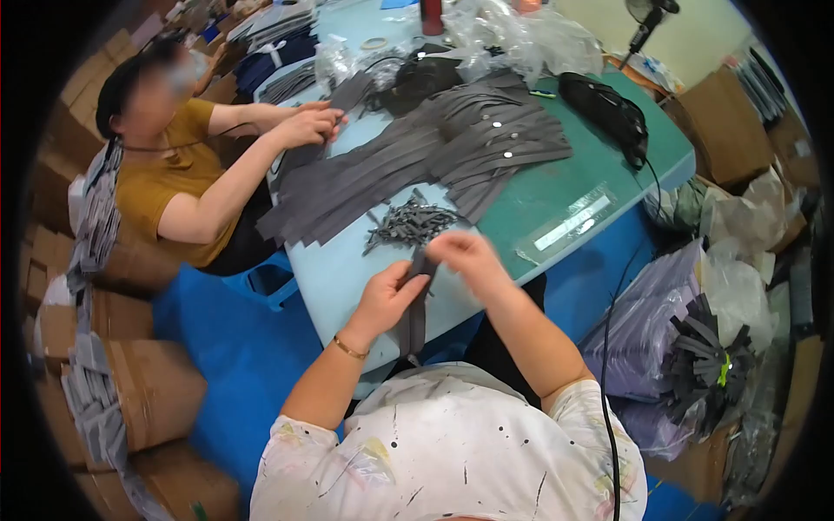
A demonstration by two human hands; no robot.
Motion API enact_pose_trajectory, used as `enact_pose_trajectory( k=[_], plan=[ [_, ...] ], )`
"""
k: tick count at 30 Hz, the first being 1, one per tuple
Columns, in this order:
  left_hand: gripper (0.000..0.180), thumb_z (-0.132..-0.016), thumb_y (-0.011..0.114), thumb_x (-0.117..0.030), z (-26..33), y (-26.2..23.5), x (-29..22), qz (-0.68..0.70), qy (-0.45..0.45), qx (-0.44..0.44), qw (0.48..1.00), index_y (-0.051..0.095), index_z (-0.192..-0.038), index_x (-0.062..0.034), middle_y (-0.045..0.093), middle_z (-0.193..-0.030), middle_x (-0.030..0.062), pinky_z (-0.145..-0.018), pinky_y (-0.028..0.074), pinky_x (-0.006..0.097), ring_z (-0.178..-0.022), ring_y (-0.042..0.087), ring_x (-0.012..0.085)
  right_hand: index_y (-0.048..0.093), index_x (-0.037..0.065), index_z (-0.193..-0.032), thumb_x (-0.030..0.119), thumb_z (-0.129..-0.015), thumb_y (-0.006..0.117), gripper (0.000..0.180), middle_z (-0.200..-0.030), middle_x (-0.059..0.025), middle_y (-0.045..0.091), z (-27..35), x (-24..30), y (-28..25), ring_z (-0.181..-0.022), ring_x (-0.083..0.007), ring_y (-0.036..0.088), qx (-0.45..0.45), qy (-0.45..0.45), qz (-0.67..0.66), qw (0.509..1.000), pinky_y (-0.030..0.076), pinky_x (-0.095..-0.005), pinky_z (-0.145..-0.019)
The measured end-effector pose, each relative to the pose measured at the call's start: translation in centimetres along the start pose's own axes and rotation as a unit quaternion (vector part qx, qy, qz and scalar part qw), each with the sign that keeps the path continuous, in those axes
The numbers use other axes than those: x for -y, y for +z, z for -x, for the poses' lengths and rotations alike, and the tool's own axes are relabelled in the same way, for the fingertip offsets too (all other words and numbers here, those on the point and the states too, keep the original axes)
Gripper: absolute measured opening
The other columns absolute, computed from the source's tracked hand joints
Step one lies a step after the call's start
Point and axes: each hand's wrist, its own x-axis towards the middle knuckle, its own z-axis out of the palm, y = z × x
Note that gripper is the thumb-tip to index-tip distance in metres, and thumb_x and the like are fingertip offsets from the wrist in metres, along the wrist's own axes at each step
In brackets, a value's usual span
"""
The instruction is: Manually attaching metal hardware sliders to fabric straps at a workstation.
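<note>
Crowded with gray material, the pale blue-green table (556, 195) fills the middle of a workroom lined with cardboard boxes. At its near edge, the left hand (388, 293) pinches a dark gray strap (415, 306) that hangs down over the table edge toward the lap, fingers closed on it. The right hand (467, 256) is just above, fingers curled at the strap's top end; whether it grips the strap or something small there I cannot tell.

Just beyond the hands lies a small heap of short gray pieces (408, 223), and past that a broad spread of long gray straps (434, 156). The held strap could slip from the pinch, since most of its length dangles unsupported. A careless sweep of the right hand might also scatter the heap, which sits close.

Across the left corner a co-worker's hands (308, 122) handle straps too. Clear plastic bags (512, 35) crowd the far end.
</note>
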Motion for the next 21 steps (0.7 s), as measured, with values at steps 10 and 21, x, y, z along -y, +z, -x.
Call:
enact_pose_trajectory(
  k=[10,21],
  plan=[
    [0.017,-0.09,0.056,-0.018,-0.7,1.5,-1.8,0.007,-0.013,0.043,0.999,0.057,-0.09,-0.0017,0.06,-0.074,0.0024,-0.058,0.044,0.022,-0.065,0.057,0.0067,0.064,0.01,-0.077,0.025,-0.081,0.068,0.017,-0.064,0.0059,0.054,1.8,1.1,0.3,-0.054,-0.0026,0.041,-0.06,0.116,-0.006,0.991,0.029,-0.0194,-0.048],
    [0.035,-0.078,0.066,-0.019,-4.0,-7.8,0.7,-0.322,0.111,-0.338,0.877,0.054,-0.108,-0.0058,0.054,-0.094,0.0109,-0.072,0.045,0.033,-0.078,0.055,0.0242,0.057,0.004,-0.107,0.04,-0.08,0.068,0.046,-0.083,0.0013,0.056,-9.0,9.0,-14.4,-0.063,-0.0044,0.045,-0.335,-0.042,0.144,0.93,0.03,-0.0187,-0.047]
  ],
)
